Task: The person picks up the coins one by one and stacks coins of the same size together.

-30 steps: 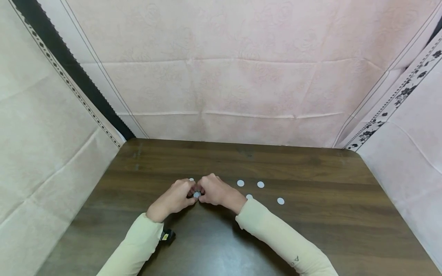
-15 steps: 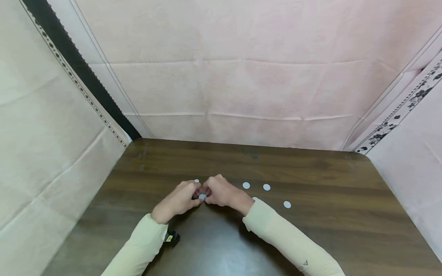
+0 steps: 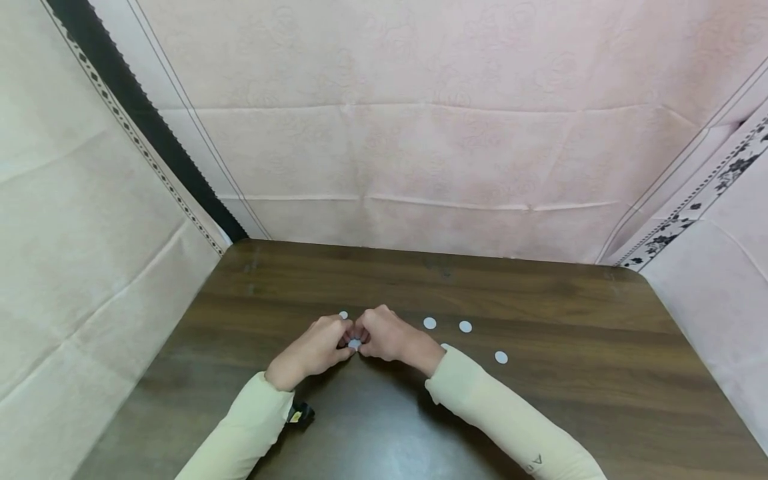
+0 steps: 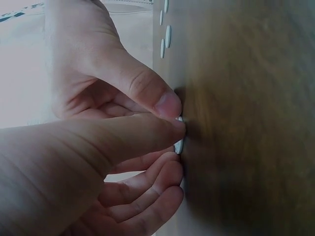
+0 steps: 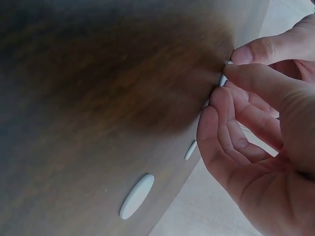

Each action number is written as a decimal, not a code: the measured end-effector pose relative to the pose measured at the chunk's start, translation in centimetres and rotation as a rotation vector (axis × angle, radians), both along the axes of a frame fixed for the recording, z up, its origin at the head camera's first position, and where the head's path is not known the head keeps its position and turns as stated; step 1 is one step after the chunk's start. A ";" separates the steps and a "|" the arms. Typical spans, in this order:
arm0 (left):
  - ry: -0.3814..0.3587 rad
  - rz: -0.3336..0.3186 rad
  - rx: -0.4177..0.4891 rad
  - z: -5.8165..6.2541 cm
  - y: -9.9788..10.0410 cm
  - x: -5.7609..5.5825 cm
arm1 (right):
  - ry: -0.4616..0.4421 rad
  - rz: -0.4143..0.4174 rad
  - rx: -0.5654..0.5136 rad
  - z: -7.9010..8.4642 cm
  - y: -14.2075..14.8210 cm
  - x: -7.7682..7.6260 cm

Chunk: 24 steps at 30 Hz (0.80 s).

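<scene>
In the head view my left hand (image 3: pixel 312 348) and right hand (image 3: pixel 389 335) meet over one small white disc (image 3: pixel 355 344) on the brown table. Thumbs and curled fingers of both hands grip its edge from either side. The left wrist view shows the two thumbs side by side at the near edge of the disc (image 4: pixel 178 143), with the left fingertips right at the tabletop. From the right wrist the disc (image 5: pixel 223 79) appears as a thin pale rim, mostly hidden by fingers. Another white disc (image 3: pixel 343 315) lies just beyond the left hand.
Right of the hands lie several more white discs, among them a far one (image 3: pixel 429 323), one beside it (image 3: pixel 465 327) and a nearer one (image 3: pixel 501 357). One disc (image 3: pixel 445 346) is partly covered by the right sleeve. Pale cloth (image 3: pixel 384 153) hangs behind the wooden table (image 3: pixel 528 413).
Everything in the head view sits slightly further right, as the camera has turned a little. Both hands stay around the same disc, with hardly any movement over the table.
</scene>
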<state>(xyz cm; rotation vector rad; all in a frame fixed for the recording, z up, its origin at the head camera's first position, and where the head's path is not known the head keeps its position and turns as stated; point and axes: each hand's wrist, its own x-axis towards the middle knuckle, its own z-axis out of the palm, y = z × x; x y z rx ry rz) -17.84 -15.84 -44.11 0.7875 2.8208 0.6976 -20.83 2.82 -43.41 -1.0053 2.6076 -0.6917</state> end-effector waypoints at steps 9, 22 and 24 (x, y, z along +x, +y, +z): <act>0.040 -0.049 -0.018 0.1 0.4 0.5 | 0.009 0.009 -0.001 0.2 0.6 0.6; 0.032 -0.100 -0.003 0.4 1.1 1.4 | 0.005 0.007 0.015 0.1 1.4 1.7; 0.032 -0.112 -0.001 0.3 1.2 1.6 | 0.002 0.007 0.017 0.2 1.6 2.0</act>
